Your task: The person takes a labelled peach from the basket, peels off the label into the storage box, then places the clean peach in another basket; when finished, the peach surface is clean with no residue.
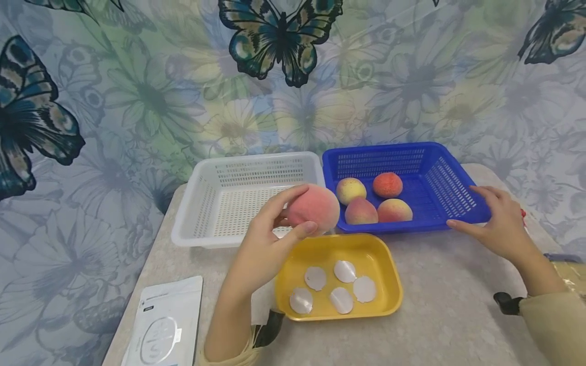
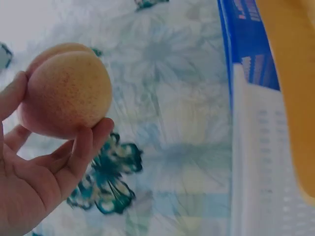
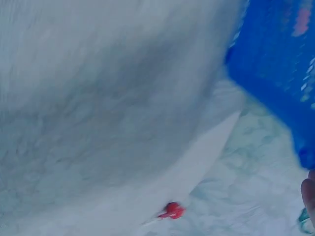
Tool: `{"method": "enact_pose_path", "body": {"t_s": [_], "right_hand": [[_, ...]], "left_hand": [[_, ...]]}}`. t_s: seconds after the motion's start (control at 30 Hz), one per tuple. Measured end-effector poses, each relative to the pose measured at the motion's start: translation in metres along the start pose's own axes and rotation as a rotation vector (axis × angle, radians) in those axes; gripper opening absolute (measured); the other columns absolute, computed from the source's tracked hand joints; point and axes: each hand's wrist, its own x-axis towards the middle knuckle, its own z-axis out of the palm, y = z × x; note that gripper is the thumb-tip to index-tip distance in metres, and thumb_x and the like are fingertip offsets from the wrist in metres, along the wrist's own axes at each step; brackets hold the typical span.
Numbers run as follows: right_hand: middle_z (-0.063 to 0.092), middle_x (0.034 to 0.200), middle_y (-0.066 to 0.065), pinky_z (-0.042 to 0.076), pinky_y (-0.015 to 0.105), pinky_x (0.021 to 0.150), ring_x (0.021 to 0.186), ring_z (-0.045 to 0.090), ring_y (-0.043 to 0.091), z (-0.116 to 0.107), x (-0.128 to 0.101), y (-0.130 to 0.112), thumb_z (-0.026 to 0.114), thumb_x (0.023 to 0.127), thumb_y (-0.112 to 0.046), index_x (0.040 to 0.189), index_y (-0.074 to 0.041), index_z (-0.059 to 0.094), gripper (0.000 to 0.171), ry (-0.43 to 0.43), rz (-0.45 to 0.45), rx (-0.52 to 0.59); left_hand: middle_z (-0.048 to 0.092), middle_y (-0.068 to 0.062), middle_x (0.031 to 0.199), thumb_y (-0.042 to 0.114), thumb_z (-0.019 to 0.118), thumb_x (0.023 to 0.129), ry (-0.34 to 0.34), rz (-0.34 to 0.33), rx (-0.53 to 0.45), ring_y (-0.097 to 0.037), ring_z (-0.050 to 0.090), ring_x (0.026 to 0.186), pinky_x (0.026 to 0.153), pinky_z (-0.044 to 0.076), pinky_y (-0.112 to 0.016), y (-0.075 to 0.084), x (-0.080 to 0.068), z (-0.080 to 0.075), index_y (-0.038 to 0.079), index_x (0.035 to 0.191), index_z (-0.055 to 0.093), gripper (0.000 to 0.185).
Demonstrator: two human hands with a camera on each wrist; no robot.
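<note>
My left hand [image 1: 274, 231] holds a pink-orange peach [image 1: 314, 208] between fingers and thumb, lifted above the gap between the white basket [image 1: 197, 213] and the yellow tray [image 1: 386, 269]. The left wrist view shows the same peach [image 2: 66, 91] pinched at my fingertips [image 2: 101, 130]. My right hand [image 1: 496, 223] rests with relaxed fingers against the front right corner of the blue basket [image 1: 450, 190], which holds several peaches [image 1: 375, 199]. Several round white stickers [image 1: 334, 290] lie in the yellow tray.
A white flat packet [image 1: 167, 325] lies at the table's front left. A butterfly-and-flower cloth [image 1: 284, 76] hangs behind the baskets. A small red object [image 3: 172, 210] lies on the table by the right hand. Dark wrist straps [image 1: 505, 303] show on both arms.
</note>
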Motion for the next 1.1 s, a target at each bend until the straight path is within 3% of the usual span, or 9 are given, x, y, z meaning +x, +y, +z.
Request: {"method": "enact_pose_path", "body": {"t_s": [0.13,0.3,0.5,0.63,0.73,0.87,1.1], "right_hand": [[0.016,0.158,0.034,0.008,0.081,0.104,0.143,0.008,0.060,0.000,0.004,0.024,0.081,0.081,-0.037,0.155,0.001,0.022,0.102,-0.029,0.018,0.016],[0.017,0.154,0.040,0.014,0.076,0.110,0.141,0.016,0.060,0.002,0.006,0.039,0.077,0.084,-0.037,0.155,0.006,0.014,0.104,-0.063,0.026,0.045],[0.012,0.156,0.040,0.015,0.076,0.110,0.141,0.015,0.060,0.004,0.007,0.043,0.075,0.087,-0.040,0.157,0.003,0.006,0.108,-0.135,0.075,0.073],[0.007,0.158,0.038,0.014,0.077,0.110,0.143,0.012,0.060,0.004,0.006,0.041,0.074,0.087,-0.044,0.158,0.000,0.002,0.111,-0.162,0.110,0.089],[0.006,0.160,0.037,0.013,0.077,0.110,0.143,0.011,0.060,0.003,0.006,0.040,0.073,0.087,-0.045,0.158,-0.002,-0.001,0.111,-0.163,0.129,0.104],[0.006,0.160,0.036,0.012,0.077,0.110,0.143,0.010,0.060,0.006,0.006,0.042,0.072,0.089,-0.044,0.159,-0.003,-0.002,0.109,-0.151,0.136,0.131],[0.003,0.161,0.035,0.014,0.078,0.108,0.144,0.009,0.060,0.011,0.004,0.042,0.070,0.090,-0.046,0.159,-0.007,-0.007,0.110,-0.163,0.173,0.149]], "left_hand": [[0.052,0.016,0.139,0.034,0.072,0.091,-0.060,0.015,0.066,-0.005,0.057,0.117,0.095,0.054,-0.030,0.022,0.003,0.011,0.039,0.140,0.051,0.053],[0.053,0.021,0.135,0.035,0.071,0.091,-0.139,0.068,0.124,0.000,0.052,0.118,0.095,0.052,-0.031,0.044,0.013,0.024,0.042,0.139,0.051,0.052],[0.053,0.018,0.138,0.038,0.070,0.092,-0.230,0.100,0.117,-0.002,0.049,0.122,0.095,0.052,-0.028,0.049,0.040,0.053,0.038,0.139,0.052,0.051],[0.052,0.017,0.141,0.042,0.067,0.093,-0.269,0.114,0.161,-0.004,0.046,0.129,0.109,0.041,-0.031,0.043,0.067,0.083,0.036,0.142,0.051,0.052],[0.051,0.015,0.142,0.048,0.064,0.093,-0.287,0.105,0.202,-0.006,0.045,0.131,0.112,0.039,-0.034,0.032,0.088,0.113,0.036,0.144,0.048,0.054],[0.048,0.013,0.145,0.053,0.061,0.091,-0.307,0.056,0.195,-0.008,0.046,0.132,0.105,0.048,-0.033,0.012,0.113,0.156,0.040,0.145,0.045,0.058],[0.048,0.003,0.147,0.053,0.061,0.091,-0.238,0.046,0.239,-0.014,0.048,0.135,0.108,0.047,-0.038,-0.027,0.139,0.217,0.042,0.146,0.044,0.058]]}}
